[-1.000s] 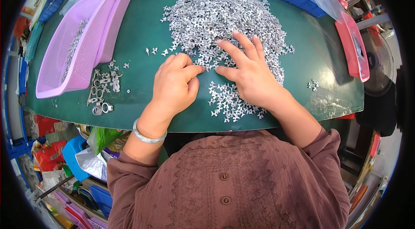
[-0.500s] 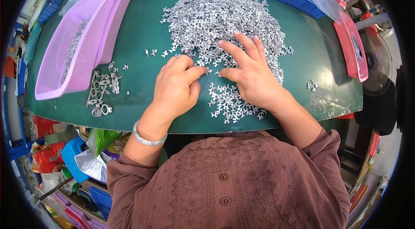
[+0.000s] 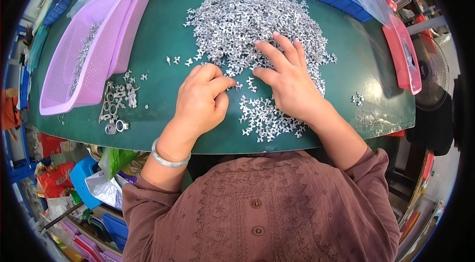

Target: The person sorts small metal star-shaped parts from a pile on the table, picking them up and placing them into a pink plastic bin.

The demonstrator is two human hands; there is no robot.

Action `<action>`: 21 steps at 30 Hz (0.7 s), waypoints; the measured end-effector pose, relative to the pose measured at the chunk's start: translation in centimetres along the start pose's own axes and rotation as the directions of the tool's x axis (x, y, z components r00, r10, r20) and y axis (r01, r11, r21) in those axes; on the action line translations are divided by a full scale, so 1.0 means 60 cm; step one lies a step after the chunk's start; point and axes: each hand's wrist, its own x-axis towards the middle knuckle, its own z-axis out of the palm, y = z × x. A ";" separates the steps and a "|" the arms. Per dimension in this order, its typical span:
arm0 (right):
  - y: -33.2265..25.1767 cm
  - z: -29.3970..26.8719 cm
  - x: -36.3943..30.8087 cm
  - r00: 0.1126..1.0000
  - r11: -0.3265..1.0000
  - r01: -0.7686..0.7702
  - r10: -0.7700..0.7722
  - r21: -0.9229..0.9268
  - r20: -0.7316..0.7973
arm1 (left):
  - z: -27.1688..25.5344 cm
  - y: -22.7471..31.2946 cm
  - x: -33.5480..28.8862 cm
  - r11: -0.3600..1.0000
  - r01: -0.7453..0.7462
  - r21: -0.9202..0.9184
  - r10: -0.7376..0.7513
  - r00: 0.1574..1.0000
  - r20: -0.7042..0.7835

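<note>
The person's left hand (image 3: 200,95) is at the green tabletop (image 3: 166,106), fingers curled, index tip just beside a small silvery bow-shaped metal piece (image 3: 238,86); whether it pinches anything cannot be told. The right hand (image 3: 291,84), fingers spread, reaches over the near side of a large heap of similar pieces (image 3: 237,19). A smaller scatter of pieces (image 3: 264,119) lies nearer the person's body.

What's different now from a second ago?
The right hand has shifted slightly forward and rightward; a few small silver pieces now show just below its thumb. No pickup or release is clear. The left hand, big heap and purple basket look about the same.
</note>
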 end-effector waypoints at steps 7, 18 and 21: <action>0.000 0.007 0.002 1.000 0.999 -0.014 0.013 -0.036 -0.025 | 0.002 -0.001 0.001 0.999 -0.041 0.013 0.041 0.999 -0.021; 0.007 -0.001 -0.004 0.996 1.000 -0.018 0.019 0.010 -0.085 | 0.000 0.000 0.001 0.999 -0.047 0.009 0.047 0.999 0.008; 0.004 0.000 -0.005 0.998 1.000 -0.015 0.015 -0.006 -0.063 | -0.001 -0.001 0.000 0.999 -0.044 0.005 0.044 0.999 0.017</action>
